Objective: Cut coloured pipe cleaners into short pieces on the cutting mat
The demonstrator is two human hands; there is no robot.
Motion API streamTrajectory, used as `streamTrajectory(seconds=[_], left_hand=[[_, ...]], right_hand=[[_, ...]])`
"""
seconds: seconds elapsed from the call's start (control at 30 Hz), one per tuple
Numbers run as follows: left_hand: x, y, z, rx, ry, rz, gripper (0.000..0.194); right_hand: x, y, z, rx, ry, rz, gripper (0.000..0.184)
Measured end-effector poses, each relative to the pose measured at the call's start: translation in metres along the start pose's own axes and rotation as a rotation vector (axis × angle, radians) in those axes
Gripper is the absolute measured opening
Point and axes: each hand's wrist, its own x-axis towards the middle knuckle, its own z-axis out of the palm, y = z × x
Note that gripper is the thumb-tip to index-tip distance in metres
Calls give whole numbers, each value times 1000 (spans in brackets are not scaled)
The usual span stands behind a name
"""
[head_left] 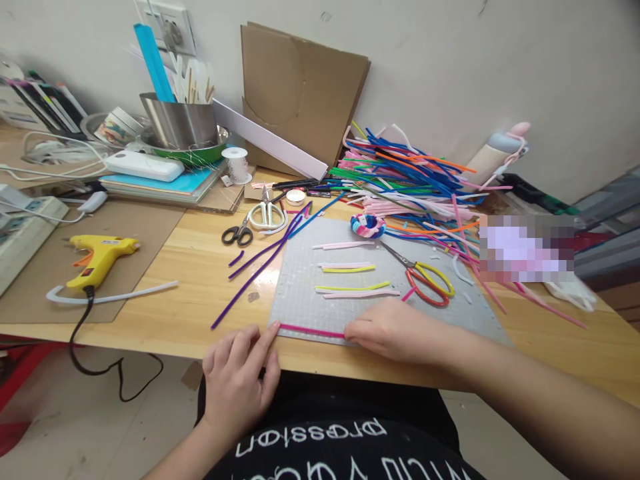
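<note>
A hot-pink pipe cleaner (pixel 311 330) lies along the near edge of a grey cutting mat (pixel 300 293). My left hand (pixel 239 380) pinches its left end at the mat's corner, fingers curled. My right hand (pixel 395 331) lies over its right end, fingers pressed down on it. On the mat above lie short pale pink and yellow pipe cleaner pieces (pixel 350 268), red-and-yellow scissors (pixel 425 280) and a small coiled ring (pixel 367 226).
A big heap of coloured pipe cleaners (pixel 410 180) fills the back right. Long purple pipe cleaners (pixel 260 263), two more scissors (pixel 253 223), a yellow glue gun (pixel 97 257) on brown card, a steel bowl (pixel 180 123) and cardboard (pixel 300 87) sit left and behind.
</note>
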Motion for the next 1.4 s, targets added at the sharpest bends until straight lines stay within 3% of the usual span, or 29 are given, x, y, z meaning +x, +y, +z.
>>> streamTrajectory(seconds=[0.17,0.5,0.7,0.9,1.03,1.13,1.23,1.33,1.4], left_hand=[[-2,-2,1,8,-17,8,40],[-1,-3,2,20,1,29,42],[2,-5,2,25,40,57,42],[4,-7,0,39,-25,66,41],[22,-2,-8,-34,-34,93,37],[52,11,-20,-173,-37,145,36],[90,31,-34,-387,-124,232,28],[129,56,-40,-564,-191,289,17],[153,72,-36,-688,-221,254,14]], right_hand=[[6,-2,-8,-39,-45,8,19],[32,-17,-25,-259,-166,-119,16],[41,-20,-25,-253,-143,-179,10],[42,-16,-21,-234,-148,-217,9],[33,-12,-26,-204,-75,-229,8],[19,-8,-43,-25,23,-244,7],[3,-5,-65,461,167,-259,8],[-6,-3,-73,967,443,-236,8],[-7,0,-70,1168,668,-147,12]])
